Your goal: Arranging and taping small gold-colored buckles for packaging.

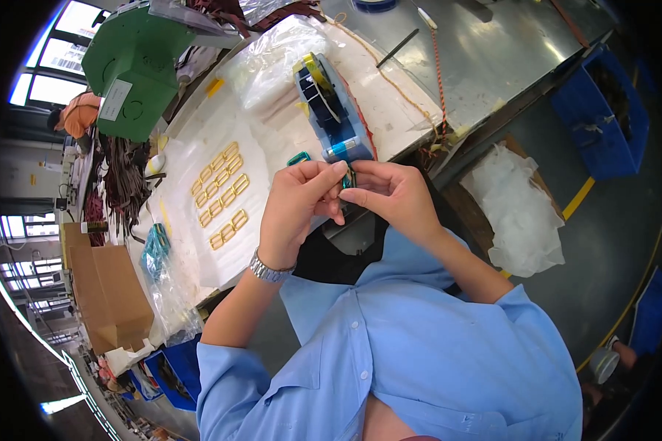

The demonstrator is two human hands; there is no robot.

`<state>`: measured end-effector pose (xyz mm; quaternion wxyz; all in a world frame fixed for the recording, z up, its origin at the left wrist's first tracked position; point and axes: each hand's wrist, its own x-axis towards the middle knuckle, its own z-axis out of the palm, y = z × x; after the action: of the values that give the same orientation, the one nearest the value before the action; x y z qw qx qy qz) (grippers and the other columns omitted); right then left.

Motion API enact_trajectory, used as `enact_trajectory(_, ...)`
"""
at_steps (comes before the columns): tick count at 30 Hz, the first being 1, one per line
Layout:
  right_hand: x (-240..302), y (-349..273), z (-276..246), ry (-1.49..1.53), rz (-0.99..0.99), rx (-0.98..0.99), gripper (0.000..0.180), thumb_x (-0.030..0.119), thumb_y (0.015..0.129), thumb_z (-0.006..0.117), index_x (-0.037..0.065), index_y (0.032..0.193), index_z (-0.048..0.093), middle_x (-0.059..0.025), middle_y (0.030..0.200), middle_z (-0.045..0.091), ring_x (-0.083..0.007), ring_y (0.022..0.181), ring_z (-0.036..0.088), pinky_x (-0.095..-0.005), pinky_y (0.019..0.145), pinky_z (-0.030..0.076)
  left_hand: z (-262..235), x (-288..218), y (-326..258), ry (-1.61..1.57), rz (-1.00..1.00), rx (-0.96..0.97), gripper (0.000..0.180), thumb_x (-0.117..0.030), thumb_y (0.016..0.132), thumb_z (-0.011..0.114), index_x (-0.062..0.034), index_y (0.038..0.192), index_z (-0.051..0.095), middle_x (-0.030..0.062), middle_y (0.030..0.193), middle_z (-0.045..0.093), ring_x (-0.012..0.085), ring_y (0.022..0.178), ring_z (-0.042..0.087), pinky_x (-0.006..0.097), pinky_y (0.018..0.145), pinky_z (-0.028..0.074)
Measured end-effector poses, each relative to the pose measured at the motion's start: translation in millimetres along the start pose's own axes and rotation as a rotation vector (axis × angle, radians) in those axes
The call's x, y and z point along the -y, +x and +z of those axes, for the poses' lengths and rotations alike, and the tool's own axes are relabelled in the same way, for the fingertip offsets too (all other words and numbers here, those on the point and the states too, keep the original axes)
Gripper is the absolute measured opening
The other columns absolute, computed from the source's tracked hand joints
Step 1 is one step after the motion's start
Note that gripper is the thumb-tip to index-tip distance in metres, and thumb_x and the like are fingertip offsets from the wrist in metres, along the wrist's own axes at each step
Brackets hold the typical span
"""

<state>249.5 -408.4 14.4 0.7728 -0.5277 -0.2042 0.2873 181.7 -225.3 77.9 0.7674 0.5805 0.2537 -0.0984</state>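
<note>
Between my two hands, in front of the tape dispenser, is a small buckle (349, 177) with shiny teal film on it, mostly covered by fingers. The thumb and forefinger of my left hand (299, 200) pinch together at its left edge; a metal watch is on that wrist. My right hand (399, 197) grips the buckle from the other side between thumb and fingers. Another teal-covered buckle (299, 158) lies on the table just beyond my left hand. The grey-blue tape dispenser (353, 136) carries a roll, with blue film at its near end.
Rows of gold buckles (221, 192) lie on white sheeting (254, 154) to the left. Clear plastic (268, 62) is heaped behind them. A green machine (136, 73) stands far left, above a cardboard box (107, 290). Blue bins (603, 110) and a plastic-lined box (511, 195) are right.
</note>
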Motion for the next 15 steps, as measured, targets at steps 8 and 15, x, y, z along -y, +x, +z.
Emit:
enact_trajectory(8, -10.8, -3.6, 5.8, 0.057, 0.008, -0.107, 0.044, 0.011, 0.097, 0.085, -0.014, 0.130, 0.070, -0.0144, 0.110, 0.082, -0.0113, 0.100, 0.075, -0.0258, 0.087, 0.062, 14.7, 11.3, -32.9, 0.725, 0.682, -0.393, 0.020, -0.001, 0.100, 0.075, 0.0028, 0.119, 0.073, 0.0041, 0.085, 0.071, 0.0112, 0.072, 0.071, 0.026, 0.067, 0.062)
enact_trajectory(15, -0.4, -1.3, 15.0, 0.093, -0.015, -0.091, 0.038, 0.013, 0.100, 0.082, -0.014, 0.126, 0.072, -0.0145, 0.108, 0.082, -0.0112, 0.098, 0.075, -0.0245, 0.084, 0.062, 22.6, 26.2, -18.8, 1.163, 1.103, -0.328, 0.043, 0.005, 0.088, 0.080, -0.0019, 0.129, 0.071, 0.0148, 0.100, 0.076, 0.0266, 0.081, 0.077, 0.035, 0.074, 0.062)
